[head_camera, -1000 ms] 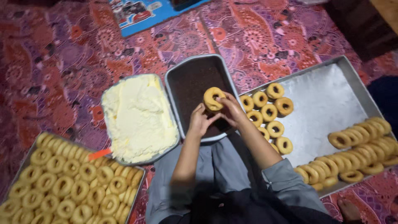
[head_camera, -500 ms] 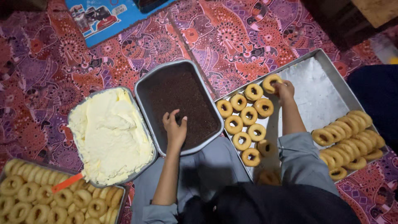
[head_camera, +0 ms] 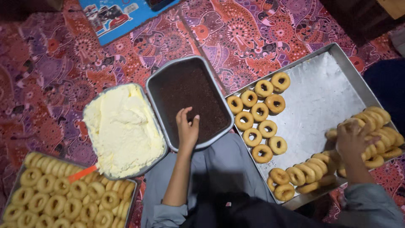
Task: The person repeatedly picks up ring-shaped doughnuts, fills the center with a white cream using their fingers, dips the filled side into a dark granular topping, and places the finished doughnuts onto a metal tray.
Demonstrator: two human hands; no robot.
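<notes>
Golden ring pastries fill the left tray [head_camera: 17, 185], partly cut off; next come a tub of pale cream [head_camera: 122, 131] and a pan of dark crumbs [head_camera: 190, 95]. The left hand [head_camera: 187, 128], fingers loosely apart, rests there. The right hand [head_camera: 352, 141] has moved from the flat rings [head_camera: 259, 122] onto the stacked rings [head_camera: 375, 131]; its grip is hidden.

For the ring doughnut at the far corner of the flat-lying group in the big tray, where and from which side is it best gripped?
Probably from above, pinching across the ring doughnut at its outer rim, or one finger through the hole. It lies flat, its far side facing bare tray, so that side looks free.
</notes>
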